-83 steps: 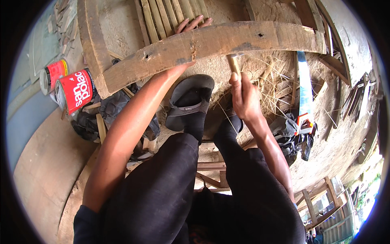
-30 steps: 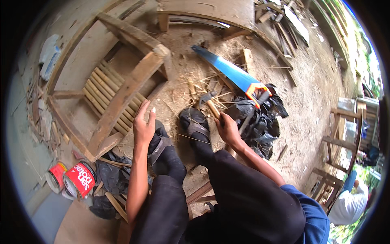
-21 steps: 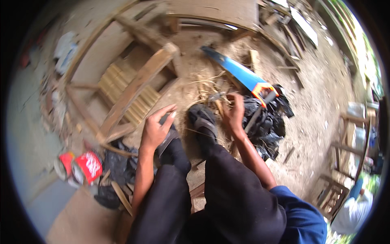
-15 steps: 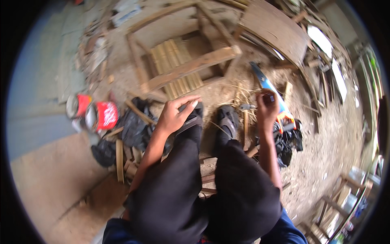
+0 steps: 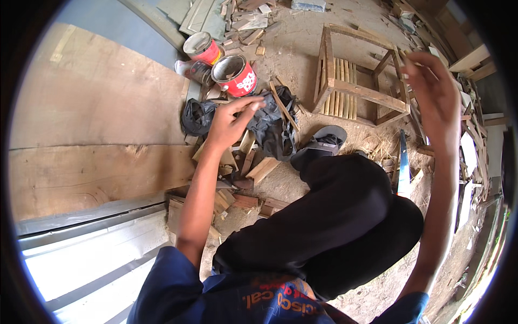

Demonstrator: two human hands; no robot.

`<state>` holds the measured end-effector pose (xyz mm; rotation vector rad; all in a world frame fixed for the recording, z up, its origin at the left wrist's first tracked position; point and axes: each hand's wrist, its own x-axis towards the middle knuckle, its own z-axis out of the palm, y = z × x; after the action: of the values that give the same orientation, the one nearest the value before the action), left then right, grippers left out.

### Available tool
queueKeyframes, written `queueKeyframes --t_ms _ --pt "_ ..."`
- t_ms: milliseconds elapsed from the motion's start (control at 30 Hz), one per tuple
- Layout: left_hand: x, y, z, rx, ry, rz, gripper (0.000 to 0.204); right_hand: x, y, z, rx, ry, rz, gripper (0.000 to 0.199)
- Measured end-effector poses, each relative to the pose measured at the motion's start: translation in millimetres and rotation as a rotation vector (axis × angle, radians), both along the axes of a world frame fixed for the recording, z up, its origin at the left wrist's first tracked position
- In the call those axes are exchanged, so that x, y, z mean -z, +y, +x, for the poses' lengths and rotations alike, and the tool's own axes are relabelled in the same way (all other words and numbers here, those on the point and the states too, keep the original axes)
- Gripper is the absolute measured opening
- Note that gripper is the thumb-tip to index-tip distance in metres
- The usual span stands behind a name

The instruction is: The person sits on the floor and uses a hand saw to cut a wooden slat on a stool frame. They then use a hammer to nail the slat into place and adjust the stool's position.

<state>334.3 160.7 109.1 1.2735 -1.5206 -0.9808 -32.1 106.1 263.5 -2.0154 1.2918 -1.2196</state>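
My left hand (image 5: 233, 123) hovers over a crumpled black plastic bag (image 5: 270, 127), its thumb and forefinger pinched together. Whatever sits between those fingertips is too small to make out. Farther to the right, my right hand (image 5: 436, 94) is raised with bent fingers closed toward the thumb, near the right side of a wooden frame (image 5: 369, 90) with slats. Something thin and pale may be at its fingertips, but I cannot tell what. Just beyond my left hand stands an open red can (image 5: 237, 81). A hand saw (image 5: 403, 162) lies by my knee, its handle mostly hidden.
Another red can (image 5: 202, 48) stands behind the first. Large wooden boards (image 5: 97, 97) cover the left side. Wood offcuts (image 5: 263, 170) lie between the bag and my legs. Scrap wood is piled along the right wall, and my sandalled foot (image 5: 326, 143) rests on the dirt floor.
My view has swung left, so the cans and boards sit nearer the middle and the wooden frame farther right. My hands are wider apart, and the right one has risen away from the saw.
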Motion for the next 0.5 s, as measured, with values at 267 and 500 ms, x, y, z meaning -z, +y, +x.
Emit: queueKeyframes --t_ms 267,500 --pt "25.0 53.5 38.4 -0.231 0.040 -0.001 0.032 51.2 -32.2 32.8 0.002 0.535 -0.094 0.031" --pt "21.7 59.3 6.0 -0.239 0.024 -0.113 0.029 122.3 -57.2 -103.1 0.149 0.745 0.039 0.036"
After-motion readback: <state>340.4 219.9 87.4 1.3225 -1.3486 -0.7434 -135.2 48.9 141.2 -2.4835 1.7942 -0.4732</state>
